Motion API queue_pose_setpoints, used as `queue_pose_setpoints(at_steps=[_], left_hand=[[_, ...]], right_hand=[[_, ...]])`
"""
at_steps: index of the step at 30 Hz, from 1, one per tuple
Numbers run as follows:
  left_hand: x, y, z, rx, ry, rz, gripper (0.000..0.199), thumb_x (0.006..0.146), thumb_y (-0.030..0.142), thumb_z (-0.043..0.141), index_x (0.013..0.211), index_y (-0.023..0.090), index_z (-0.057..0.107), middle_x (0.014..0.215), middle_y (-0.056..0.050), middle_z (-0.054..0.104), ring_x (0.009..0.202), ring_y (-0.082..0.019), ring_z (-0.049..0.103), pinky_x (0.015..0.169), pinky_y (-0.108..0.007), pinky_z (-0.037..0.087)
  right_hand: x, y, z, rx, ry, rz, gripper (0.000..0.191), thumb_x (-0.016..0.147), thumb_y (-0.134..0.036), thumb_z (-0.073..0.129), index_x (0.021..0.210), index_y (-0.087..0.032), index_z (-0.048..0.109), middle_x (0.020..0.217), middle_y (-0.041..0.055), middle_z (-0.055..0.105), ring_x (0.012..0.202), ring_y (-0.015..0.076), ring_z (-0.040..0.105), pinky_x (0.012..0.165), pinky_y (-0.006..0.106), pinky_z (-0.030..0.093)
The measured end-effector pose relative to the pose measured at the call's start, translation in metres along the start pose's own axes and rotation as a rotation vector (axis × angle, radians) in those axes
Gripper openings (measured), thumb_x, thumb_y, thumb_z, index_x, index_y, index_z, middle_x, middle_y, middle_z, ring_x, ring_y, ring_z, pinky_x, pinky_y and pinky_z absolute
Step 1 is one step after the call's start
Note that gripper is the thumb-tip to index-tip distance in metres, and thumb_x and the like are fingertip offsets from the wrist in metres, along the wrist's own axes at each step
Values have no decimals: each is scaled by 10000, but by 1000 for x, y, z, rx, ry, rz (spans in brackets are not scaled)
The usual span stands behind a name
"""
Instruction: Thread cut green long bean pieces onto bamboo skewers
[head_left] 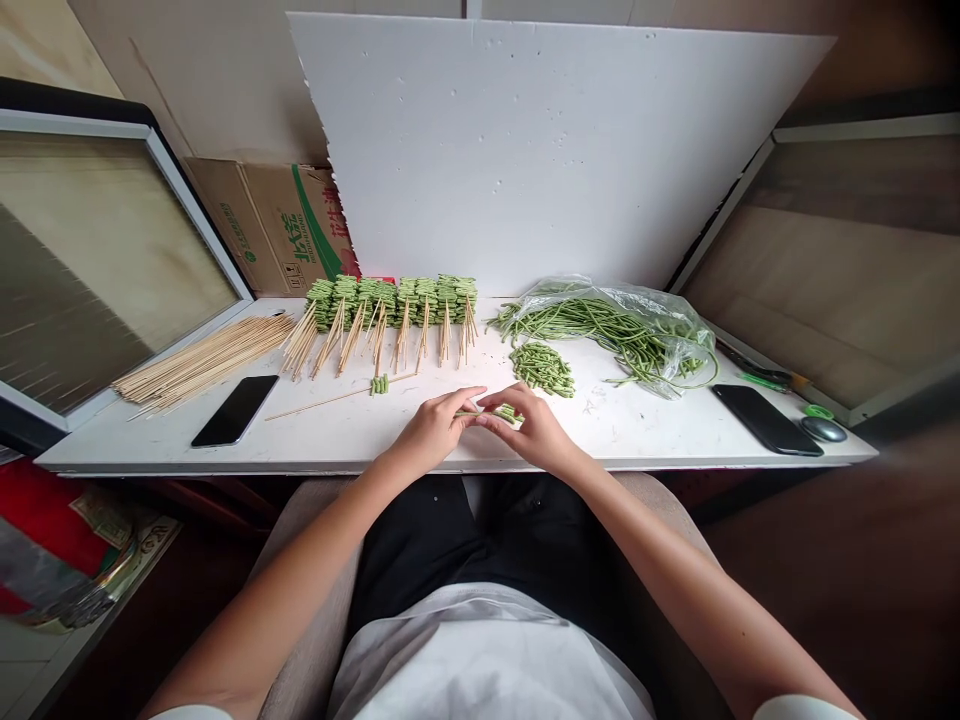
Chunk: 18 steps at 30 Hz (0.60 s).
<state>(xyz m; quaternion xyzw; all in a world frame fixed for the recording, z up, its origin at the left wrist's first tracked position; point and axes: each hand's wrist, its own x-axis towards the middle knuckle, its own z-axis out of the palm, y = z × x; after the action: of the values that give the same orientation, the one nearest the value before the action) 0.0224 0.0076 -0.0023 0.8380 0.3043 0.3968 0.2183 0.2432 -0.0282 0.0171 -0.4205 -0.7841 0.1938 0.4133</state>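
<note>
My left hand [435, 428] and my right hand [534, 425] meet near the front edge of the table, fingertips almost touching. Both are closed in a pinch on a thin green bean [468, 409]. More green bean [510, 412] shows under my right fingers, partly hidden. To the left lies a wooden skewer [322, 404] with a few short bean pieces [380, 384] at its upper end. Beyond my right hand sits a heap of cut bean pieces [541, 368]. Long uncut beans [592, 322] lie behind it, partly in a clear plastic bag [679, 345].
Finished bean skewers [405, 300] stand stacked in several bundles at the back. Loose bare skewers [206, 360] lie at the left beside a phone [235, 411]. Another dark phone [765, 418] and a mouse [823, 429] are at the right. A white foam board [555, 150] stands behind.
</note>
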Motion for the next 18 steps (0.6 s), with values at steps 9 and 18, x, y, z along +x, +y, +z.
queue_pose_setpoints(at_steps=[9, 18], left_hand=[[4, -2, -11, 241, 76, 134, 113, 961, 219, 731, 1050, 233, 798, 962, -55, 793, 870, -224, 717, 850, -359, 537], [2, 7, -5, 263, 65, 126, 124, 1005, 273, 677, 975, 234, 791, 920, -45, 805, 810, -208, 675, 889, -395, 456]], right_hand=[[1, 8, 0, -20, 94, -71, 185, 1019, -416, 667, 1074, -267, 761, 990, 67, 774, 953, 257, 622, 789, 400, 507], [-1, 1, 7, -129, 132, -195, 99, 1020, -308, 651, 974, -250, 716, 900, 80, 723, 929, 276, 568, 853, 454, 487]])
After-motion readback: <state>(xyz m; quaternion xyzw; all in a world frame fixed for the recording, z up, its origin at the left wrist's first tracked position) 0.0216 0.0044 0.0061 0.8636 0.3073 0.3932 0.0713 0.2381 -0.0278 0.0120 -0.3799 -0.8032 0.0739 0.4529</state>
